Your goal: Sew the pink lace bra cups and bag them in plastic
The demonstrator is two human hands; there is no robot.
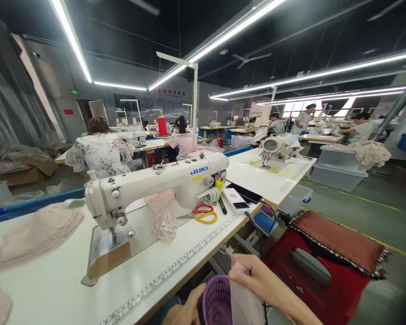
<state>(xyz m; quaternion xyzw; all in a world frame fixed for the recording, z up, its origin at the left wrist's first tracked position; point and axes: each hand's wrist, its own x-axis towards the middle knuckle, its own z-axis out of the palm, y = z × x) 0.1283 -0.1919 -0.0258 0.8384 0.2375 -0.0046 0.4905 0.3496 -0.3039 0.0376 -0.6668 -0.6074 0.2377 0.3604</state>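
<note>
Below the table's front edge, my left hand is closed on the near side of a purple plastic basket with a perforated wall. Right beside it, my right hand pinches a pale, thin, translucent piece that hangs down past the basket's rim; whether it is fabric or a bag I cannot tell. Above on the table stands a white sewing machine. Scissors with red and yellow handles lie by its base, next to a bunched pale lace piece.
Stacked pale fabric pieces lie left of the machine. A phone, a white power bank and a yellow cup sit at the table's right end. A red stool with a brown cushion stands right. Several people work farther back.
</note>
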